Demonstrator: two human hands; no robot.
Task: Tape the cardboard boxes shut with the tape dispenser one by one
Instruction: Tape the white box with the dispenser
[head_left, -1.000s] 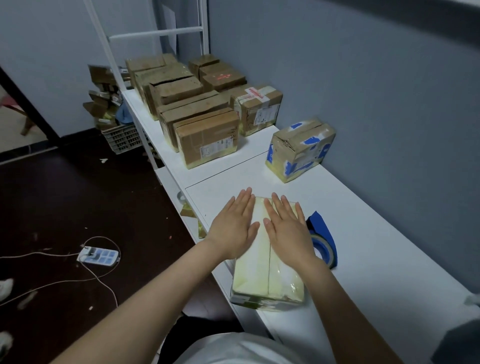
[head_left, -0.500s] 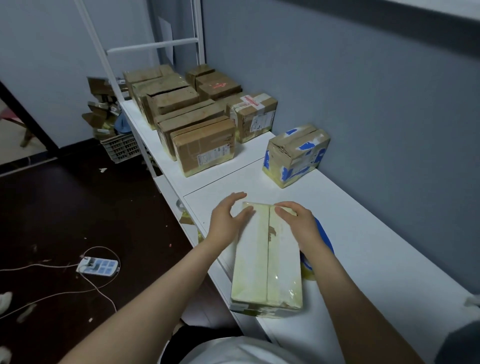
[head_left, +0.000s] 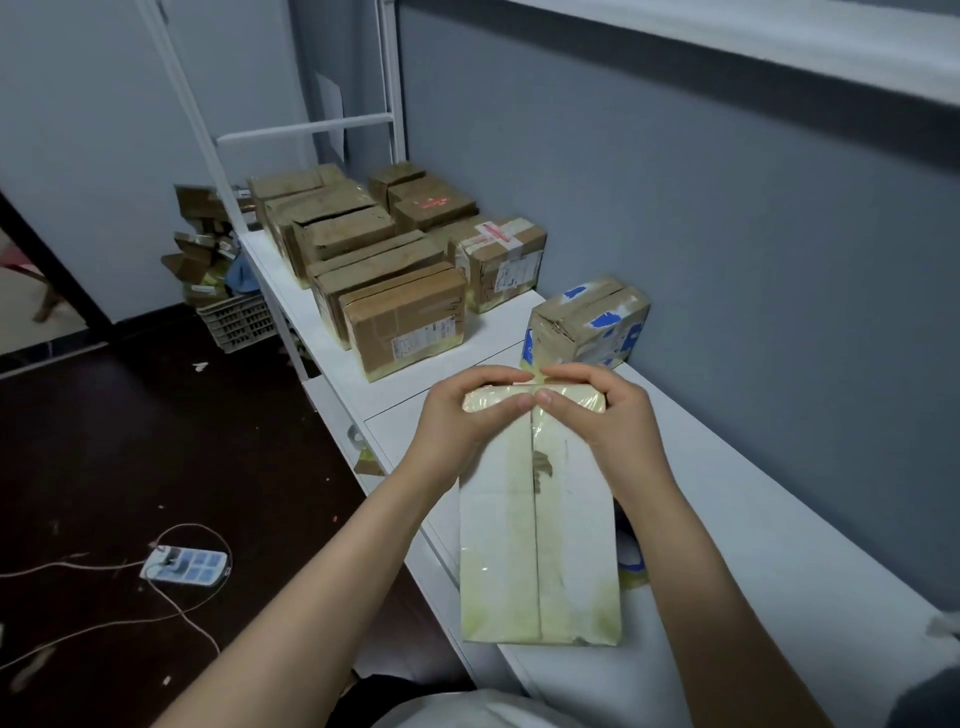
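Head view: a pale box (head_left: 540, 545) lies on the table (head_left: 779, 519). The left hand (head_left: 457, 421) and right hand (head_left: 597, 415) grasp the box's far end, fingers curled over it and thumbs meeting at its seam. The dispenser (head_left: 632, 564) peeks out right of the box. A blue-taped box (head_left: 587, 322) stands beyond it.

View: one wide-angle camera worn on the person's head.
Position: above the near end of the white table (head_left: 779, 519).
Facing: forward and steeply down, along the table towards the room's far corner.
Nearness: close over both forearms and the pale box (head_left: 535, 545) at centre; the brown boxes (head_left: 405, 322) lie farther off.
Left side: dark floor (head_left: 104, 467).
Right side: grey wall (head_left: 675, 208).
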